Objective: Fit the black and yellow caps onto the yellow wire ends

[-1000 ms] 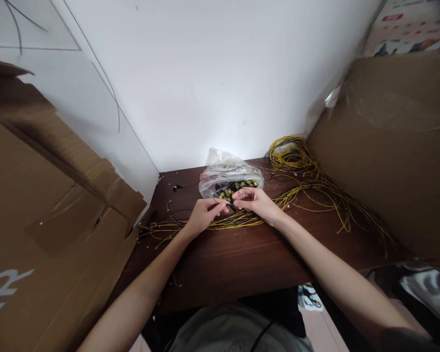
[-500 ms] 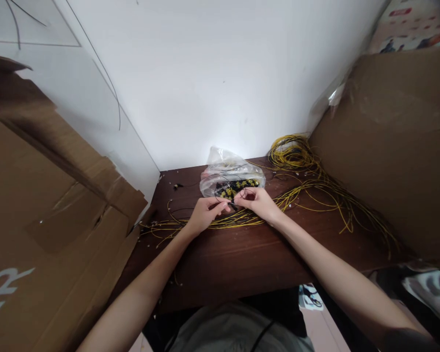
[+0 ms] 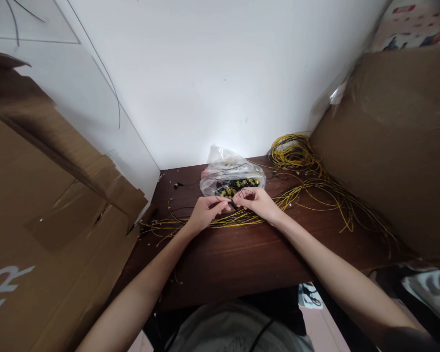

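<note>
Close together over the dark brown table, my left hand [image 3: 207, 211] and my right hand [image 3: 257, 202] pinch at a small black part [image 3: 233, 205] with thin black wire looping from it. Its exact kind is too small to make out. The left thumb and fingertips press on its left end; the right fingertips close on its upper right side and the wire. Just behind the hands lies a clear plastic bag [image 3: 223, 159] holding several black-and-yellow pieces [image 3: 244, 184]. Beneath the hands runs a bundle of yellow and black wires [image 3: 238, 220].
A coil of yellow wire [image 3: 291, 152] lies at the back right by a large cardboard box [image 3: 392, 146]. Another cardboard box [image 3: 58, 205] stands at the left. A small black connector-like piece [image 3: 176, 185] rests at the table's back left. A white wall [image 3: 220, 73] rises behind.
The hands stay in nearly the same place. The black part between the fingertips has shifted slightly.
</note>
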`<state>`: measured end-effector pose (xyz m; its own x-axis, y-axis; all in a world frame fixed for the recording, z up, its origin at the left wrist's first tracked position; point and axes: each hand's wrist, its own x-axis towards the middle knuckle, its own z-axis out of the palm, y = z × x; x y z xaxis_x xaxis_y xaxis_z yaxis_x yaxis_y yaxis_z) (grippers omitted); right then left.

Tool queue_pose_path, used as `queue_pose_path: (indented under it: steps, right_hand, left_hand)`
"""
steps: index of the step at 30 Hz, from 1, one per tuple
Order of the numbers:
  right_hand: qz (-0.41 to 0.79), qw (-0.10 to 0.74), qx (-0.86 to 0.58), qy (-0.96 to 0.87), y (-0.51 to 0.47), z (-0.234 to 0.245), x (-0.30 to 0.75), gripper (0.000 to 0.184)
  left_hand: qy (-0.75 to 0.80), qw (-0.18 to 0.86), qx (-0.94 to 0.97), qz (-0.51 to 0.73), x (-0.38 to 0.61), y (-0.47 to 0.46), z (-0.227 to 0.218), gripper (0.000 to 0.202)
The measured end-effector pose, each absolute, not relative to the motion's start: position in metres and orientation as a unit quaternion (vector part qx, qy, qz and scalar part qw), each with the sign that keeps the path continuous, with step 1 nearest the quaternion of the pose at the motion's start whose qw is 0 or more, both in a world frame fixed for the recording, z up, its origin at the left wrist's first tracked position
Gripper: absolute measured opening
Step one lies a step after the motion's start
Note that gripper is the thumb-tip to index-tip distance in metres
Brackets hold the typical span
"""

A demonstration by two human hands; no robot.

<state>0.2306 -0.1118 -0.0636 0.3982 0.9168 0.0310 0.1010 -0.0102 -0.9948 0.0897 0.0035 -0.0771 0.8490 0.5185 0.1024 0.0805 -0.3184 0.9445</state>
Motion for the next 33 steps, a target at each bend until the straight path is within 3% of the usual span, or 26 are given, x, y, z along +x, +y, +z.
queue_pose_path:
  steps: [10, 20, 33]
  right_hand:
    - [0.282, 0.630, -0.615, -0.381, -0.1120, -0.0657, 0.2338, 0.029]
    - [0.297, 0.602, -0.613, -0.417, -0.1115, -0.0630, 0.2299, 0.033]
    - [0.256, 0.645, -0.608, -0.387, -0.1118, -0.0648, 0.2331, 0.031]
  left_hand:
    - [0.185, 0.547, 0.792, 0.197, 0.0896, 0.0047, -0.0790, 0.030]
    - [0.188, 0.547, 0.791, 0.197, 0.0894, 0.0046, -0.0786, 0.028]
    - [0.189, 0.538, 0.799, 0.191, 0.0896, 0.0045, -0.0782, 0.030]
